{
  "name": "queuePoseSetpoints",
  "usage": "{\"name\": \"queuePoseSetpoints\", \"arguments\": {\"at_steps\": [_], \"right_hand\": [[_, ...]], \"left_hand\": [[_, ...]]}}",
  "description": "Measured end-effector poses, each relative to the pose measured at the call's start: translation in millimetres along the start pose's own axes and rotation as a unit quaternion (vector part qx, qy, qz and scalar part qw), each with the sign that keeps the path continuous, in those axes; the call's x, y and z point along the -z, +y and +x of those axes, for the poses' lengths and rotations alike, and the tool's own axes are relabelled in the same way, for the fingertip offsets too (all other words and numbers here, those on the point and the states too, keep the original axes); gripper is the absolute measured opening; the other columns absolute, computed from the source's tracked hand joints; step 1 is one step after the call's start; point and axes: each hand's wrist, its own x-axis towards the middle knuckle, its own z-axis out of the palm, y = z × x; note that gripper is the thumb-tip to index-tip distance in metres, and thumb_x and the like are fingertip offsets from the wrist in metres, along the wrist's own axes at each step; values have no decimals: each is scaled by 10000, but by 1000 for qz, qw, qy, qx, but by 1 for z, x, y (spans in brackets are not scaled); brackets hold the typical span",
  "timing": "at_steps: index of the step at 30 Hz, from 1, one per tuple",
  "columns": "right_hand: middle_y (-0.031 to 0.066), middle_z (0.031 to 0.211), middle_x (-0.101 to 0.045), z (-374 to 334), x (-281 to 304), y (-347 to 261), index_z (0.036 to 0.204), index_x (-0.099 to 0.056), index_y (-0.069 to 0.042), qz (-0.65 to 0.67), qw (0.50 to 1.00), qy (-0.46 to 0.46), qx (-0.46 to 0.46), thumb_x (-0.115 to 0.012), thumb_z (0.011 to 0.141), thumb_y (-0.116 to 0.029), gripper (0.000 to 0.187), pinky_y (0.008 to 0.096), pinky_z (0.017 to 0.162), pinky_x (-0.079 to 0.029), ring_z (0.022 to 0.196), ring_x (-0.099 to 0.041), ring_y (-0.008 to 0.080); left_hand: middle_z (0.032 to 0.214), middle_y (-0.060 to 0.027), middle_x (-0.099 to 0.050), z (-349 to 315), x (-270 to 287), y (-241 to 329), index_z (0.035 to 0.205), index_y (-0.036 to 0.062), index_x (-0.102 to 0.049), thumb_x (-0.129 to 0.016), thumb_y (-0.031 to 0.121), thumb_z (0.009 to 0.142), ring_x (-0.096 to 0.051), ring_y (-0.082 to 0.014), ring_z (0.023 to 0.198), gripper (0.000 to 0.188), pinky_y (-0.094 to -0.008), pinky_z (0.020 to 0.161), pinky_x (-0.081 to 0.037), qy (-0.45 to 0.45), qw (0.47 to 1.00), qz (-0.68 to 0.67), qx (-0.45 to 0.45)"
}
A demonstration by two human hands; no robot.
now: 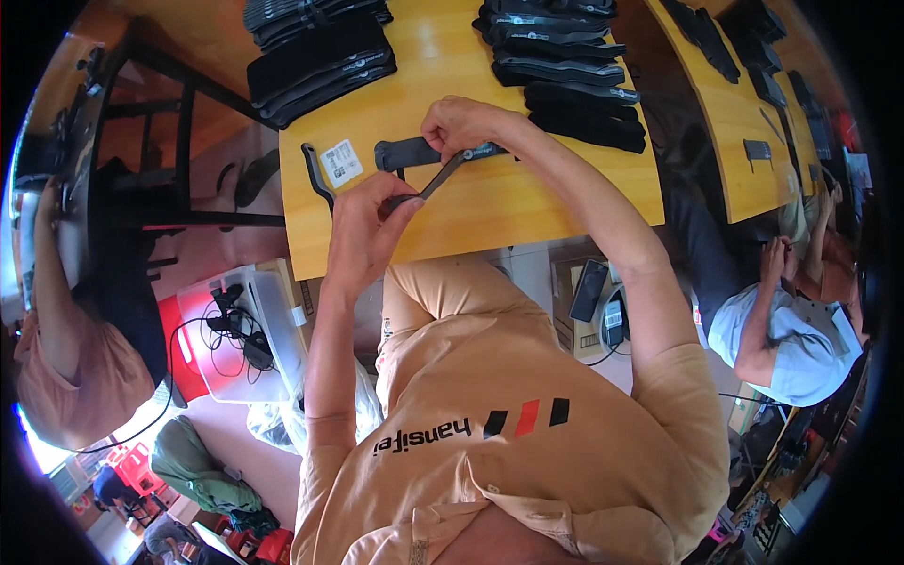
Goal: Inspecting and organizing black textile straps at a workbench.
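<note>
A dark grey strap [439, 177] with a pale printed mark runs slanting between my hands above the yellow table. My left hand [363, 226] is closed on its lower end, thumb and fingers pinching it. My right hand [461, 124] is closed at the strap's upper part, its fingertips bent down and partly hidden. A flat dark grey band [400, 153] shows beside the right fingertips; whether it is part of the same strap I cannot tell. A narrow black strip [318, 175] and a white printed label [341, 163] lie left of my hands.
Folded black straps lie stacked at the far left [325, 71] and far right [556, 56] of the yellow table [565, 202]. A plastic bin [247, 330] with black cables stands left of my legs. Co-workers sit on both sides, a pale blue shirt [782, 344] at right.
</note>
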Motion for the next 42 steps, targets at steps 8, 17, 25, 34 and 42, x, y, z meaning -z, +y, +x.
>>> {"name": "queuePoseSetpoints", "arguments": {"at_steps": [8, 17, 25, 34, 42], "right_hand": [[53, 591, -599, -3, 1, 2, 636, -604, -27, 13, 1000, -11, 3, -775, 582, -43, 180, 321, 526, -428, 580, -577, 190], [40, 568, -575, 0, -5, 13, 649, -599, -26, 57, 998, -21, -24, -780, 584, -44, 193, 311, 500, -412, 541, -549, 158], [53, 575, -573, -6, 1, -4, 659, -575, -2, 75, 995, -36, -56, -760, 626, -4, 188, 304, 511, -428, 556, -564, 159], [95, 801, -662, -67, 8, -11, 922, -669, -25, 61, 988, 139, 39, -643, 833, -142, 149, 275, 654, -491, 734, -622, 166], [164, 1058, -635, -90, -51, 32, 1136, -563, 41, 659, 675, 309, -122, -524, 934, -170, 295, 297, 877, -506, 985, -636, 231]], "left_hand": [[717, -84, -554, -20, -18, 28, 825, 3, -598, -662, 31, 770, -578, -230, 634, 89, -305, 559, -456, -32, 980, 85, -179], [747, -98, -530, -35, -46, 38, 848, 32, -587, -663, 40, 749, -575, -281, 672, 124, -357, 566, -465, -44, 966, 103, -232], [836, -125, -518, -59, -86, 62, 904, 30, -552, -629, 9, 703, -572, -306, 757, 217, -393, 618, -478, -198, 929, -71, -305], [805, -87, -631, -77, -31, 12, 932, -10, -612, -631, 80, 848, -606, -151, 694, 124, -268, 620, -480, -93, 981, -169, -24], [763, -45, -621, -68, -37, 6, 913, -34, -612, -616, 89, 864, -596, -87, 699, 132, -231, 611, -469, -61, 970, -228, 66]]}}
